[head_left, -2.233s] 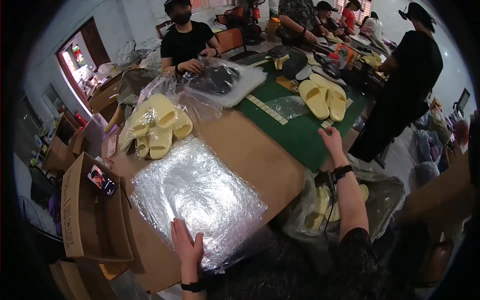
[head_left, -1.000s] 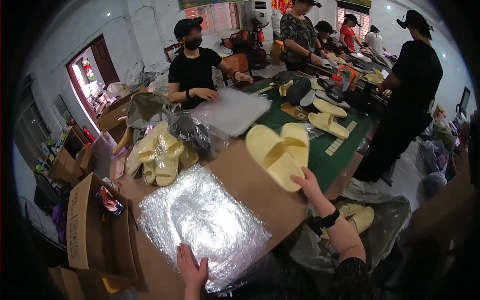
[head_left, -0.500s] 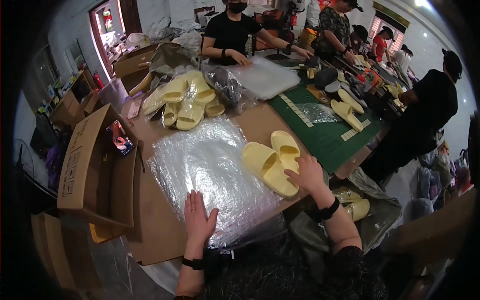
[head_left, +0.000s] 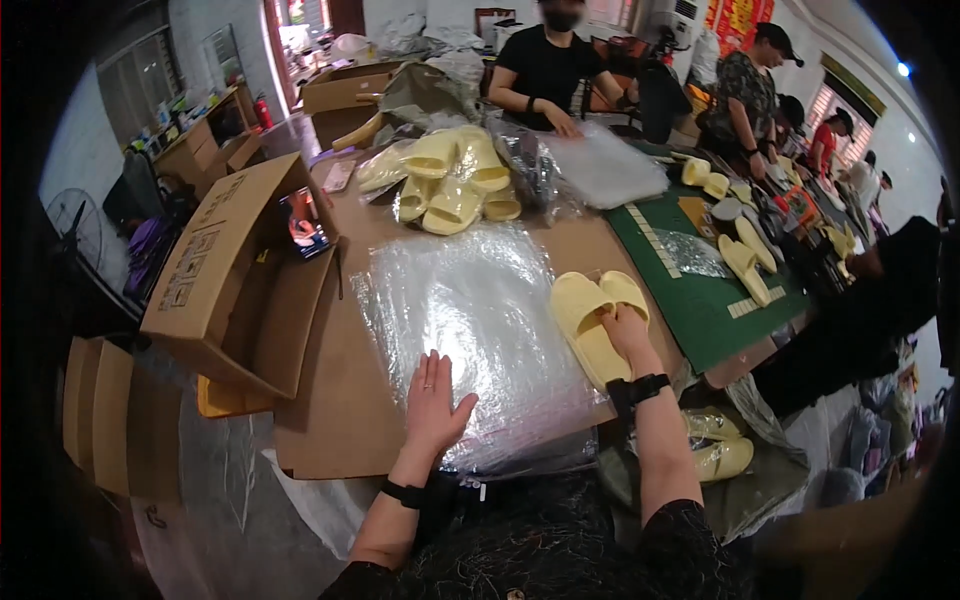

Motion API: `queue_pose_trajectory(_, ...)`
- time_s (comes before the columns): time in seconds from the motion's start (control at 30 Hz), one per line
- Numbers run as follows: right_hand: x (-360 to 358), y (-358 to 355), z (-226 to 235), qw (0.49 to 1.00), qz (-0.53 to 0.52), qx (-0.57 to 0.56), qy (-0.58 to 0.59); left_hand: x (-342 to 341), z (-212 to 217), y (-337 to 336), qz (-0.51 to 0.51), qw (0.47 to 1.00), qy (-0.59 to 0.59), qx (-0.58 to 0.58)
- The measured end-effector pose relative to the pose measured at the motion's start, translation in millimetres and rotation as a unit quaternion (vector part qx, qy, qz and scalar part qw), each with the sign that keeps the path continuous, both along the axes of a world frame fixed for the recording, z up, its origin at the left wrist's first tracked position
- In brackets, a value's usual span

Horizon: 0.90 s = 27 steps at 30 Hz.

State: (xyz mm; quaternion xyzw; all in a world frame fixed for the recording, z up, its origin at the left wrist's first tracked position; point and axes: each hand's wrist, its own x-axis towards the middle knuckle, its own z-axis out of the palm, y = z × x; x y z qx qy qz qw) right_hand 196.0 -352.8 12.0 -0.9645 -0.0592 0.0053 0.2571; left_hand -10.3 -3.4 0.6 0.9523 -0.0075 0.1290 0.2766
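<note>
Before us spreads the brown-topped table (head_left: 322,425), with clear plastic (head_left: 475,310) across it. At the plastic's right edge is our pale yellow slipper pair (head_left: 575,302), long axis running away and slightly left, the left slipper's strap end pointing away. Our right hand (head_left: 629,338) grips the pair, fingers curled; our left hand (head_left: 436,412) presses the plastic, fingers straight, thumb spread.
</note>
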Motion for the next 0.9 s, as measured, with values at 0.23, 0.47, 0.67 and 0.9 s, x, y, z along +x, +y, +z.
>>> queue_pose_trajectory(0.23,-4,-31,8,0.959,0.099,0.222,0.148,-2,0,2,0.009,1.000,-0.003,0.016)
queue_pose_trajectory(0.47,-2,-14,2,0.988,-0.007,0.156,0.000,-1,-4,-1,0.001,1.000,-0.019,0.018)
queue_pose_trajectory(0.67,-16,22,-20,0.978,-0.087,-0.131,-0.136,-1,-6,0,0.002,1.000,-0.027,0.016)
queue_pose_trajectory(0.9,-2,5,-21,0.984,-0.095,-0.076,-0.129,0,-5,-1,-0.002,1.000,-0.021,0.016)
